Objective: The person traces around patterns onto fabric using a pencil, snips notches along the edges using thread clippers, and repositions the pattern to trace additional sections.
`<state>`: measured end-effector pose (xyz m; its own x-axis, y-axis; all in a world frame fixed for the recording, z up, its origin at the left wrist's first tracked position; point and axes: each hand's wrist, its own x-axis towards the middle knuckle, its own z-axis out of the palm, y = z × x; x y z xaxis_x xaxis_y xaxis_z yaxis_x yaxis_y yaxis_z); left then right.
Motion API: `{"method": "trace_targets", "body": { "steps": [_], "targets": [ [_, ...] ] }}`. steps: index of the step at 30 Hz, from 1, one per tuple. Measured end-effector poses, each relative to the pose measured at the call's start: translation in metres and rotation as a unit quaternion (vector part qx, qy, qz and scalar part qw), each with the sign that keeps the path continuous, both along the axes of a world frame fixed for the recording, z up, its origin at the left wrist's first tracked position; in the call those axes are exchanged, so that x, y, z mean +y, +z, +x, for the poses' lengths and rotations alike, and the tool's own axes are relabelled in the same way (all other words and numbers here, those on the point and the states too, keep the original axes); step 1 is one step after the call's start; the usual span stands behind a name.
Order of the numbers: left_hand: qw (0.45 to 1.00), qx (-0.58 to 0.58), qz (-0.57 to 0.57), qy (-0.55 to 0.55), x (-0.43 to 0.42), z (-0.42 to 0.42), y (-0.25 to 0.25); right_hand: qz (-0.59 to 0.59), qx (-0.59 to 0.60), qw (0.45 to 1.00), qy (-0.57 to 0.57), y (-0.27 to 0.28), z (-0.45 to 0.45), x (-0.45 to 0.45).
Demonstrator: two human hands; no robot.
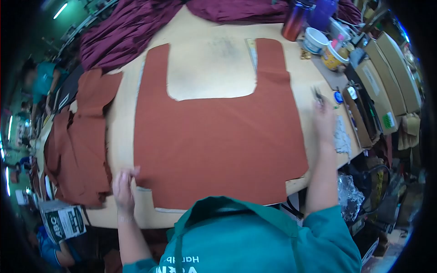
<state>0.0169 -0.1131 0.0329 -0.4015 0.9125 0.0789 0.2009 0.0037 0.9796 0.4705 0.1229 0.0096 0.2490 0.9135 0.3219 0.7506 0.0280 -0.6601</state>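
The reddish-brown cut panel (218, 141) lies flat on the table (205, 36). The left hand (124, 189), fingers loosely curled, is beside its edge, contact unclear; the right hand's (324, 118) fingers close around a small dark tool (318, 95), blurred.

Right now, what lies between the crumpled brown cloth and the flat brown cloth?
Head view: bare tabletop, and the left hand toward the near end.
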Motion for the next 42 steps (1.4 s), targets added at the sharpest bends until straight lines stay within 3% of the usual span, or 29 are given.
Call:
{"method": "trace_targets", "body": {
  "steps": [1, 2, 3, 4, 6, 7, 9, 12, 13, 14, 15, 16, 18, 20, 23, 28, 31, 35, 38, 41, 42],
  "targets": [
    [0.978, 0.163, -0.127, 0.001, -0.051, -0.023, 0.006, 0.020, 0.006, 1.000, 0.007, -0.014, 0.036, 0.001],
    [0.957, 0.237, -0.163, 0.034, -0.088, -0.015, 0.010, 0.023, -0.098, 0.995, -0.026, -0.006, 0.053, -0.009],
    [0.932, 0.292, -0.215, 0.015, -0.125, -0.014, 0.011, -0.051, -0.200, 0.978, -0.043, -0.001, 0.076, -0.013],
    [0.927, 0.305, -0.218, -0.008, -0.153, -0.009, 0.007, -0.085, -0.250, 0.962, -0.065, -0.009, 0.099, -0.015],
    [0.874, 0.319, -0.363, -0.055, -0.223, -0.013, -0.025, -0.103, -0.329, 0.933, -0.101, -0.020, 0.121, -0.020],
    [0.852, 0.200, -0.482, -0.050, -0.258, -0.016, -0.049, -0.091, -0.354, 0.924, -0.116, -0.023, 0.123, -0.024],
    [0.774, 0.309, -0.515, -0.197, -0.297, -0.023, -0.068, -0.032, -0.377, 0.916, -0.133, -0.022, 0.115, -0.027],
    [0.861, 0.344, -0.373, -0.026, -0.224, 0.000, -0.010, 0.093, -0.383, 0.911, -0.123, -0.002, 0.084, -0.045],
    [0.885, 0.422, -0.196, -0.030, -0.188, 0.006, 0.013, 0.088, -0.350, 0.930, -0.071, 0.001, 0.079, -0.049],
    [0.918, 0.305, -0.252, 0.018, -0.159, 0.015, 0.039, 0.082, -0.317, 0.945, -0.019, 0.000, 0.074, -0.052],
    [0.944, 0.268, -0.187, 0.043, -0.139, 0.015, 0.041, 0.076, -0.281, 0.956, 0.031, -0.001, 0.066, -0.057],
    [0.947, 0.312, -0.065, 0.031, -0.115, 0.008, 0.032, 0.043, -0.261, 0.964, 0.040, -0.001, 0.049, -0.067],
    [0.926, 0.372, 0.009, 0.063, -0.063, -0.008, 0.009, -0.017, -0.224, 0.974, 0.036, -0.007, 0.017, -0.088],
    [0.923, 0.339, -0.082, 0.162, -0.022, -0.015, -0.022, -0.046, -0.195, 0.980, 0.021, -0.019, 0.004, -0.096],
    [0.905, 0.375, -0.139, 0.143, 0.003, -0.015, -0.042, -0.038, -0.149, 0.988, 0.018, -0.023, -0.007, -0.100],
    [0.947, 0.258, -0.098, 0.163, 0.002, -0.026, -0.048, -0.051, -0.094, 0.994, 0.019, -0.022, -0.015, -0.103],
    [0.935, 0.316, -0.077, 0.141, -0.013, -0.029, -0.053, -0.027, -0.103, 0.994, 0.037, -0.027, -0.023, -0.102],
    [0.924, 0.313, -0.202, 0.084, -0.055, -0.026, -0.030, -0.036, -0.108, 0.993, 0.037, -0.023, -0.026, -0.113],
    [0.900, 0.387, -0.152, 0.128, -0.061, -0.020, -0.026, -0.044, -0.149, 0.986, 0.052, -0.012, -0.029, -0.115],
    [0.831, 0.543, -0.053, 0.110, -0.032, -0.003, -0.027, -0.022, -0.213, 0.973, 0.081, 0.003, -0.052, -0.093],
    [0.840, 0.536, -0.048, 0.070, -0.019, 0.005, -0.027, -0.023, -0.203, 0.973, 0.107, 0.007, -0.065, -0.080]
  ]
}}
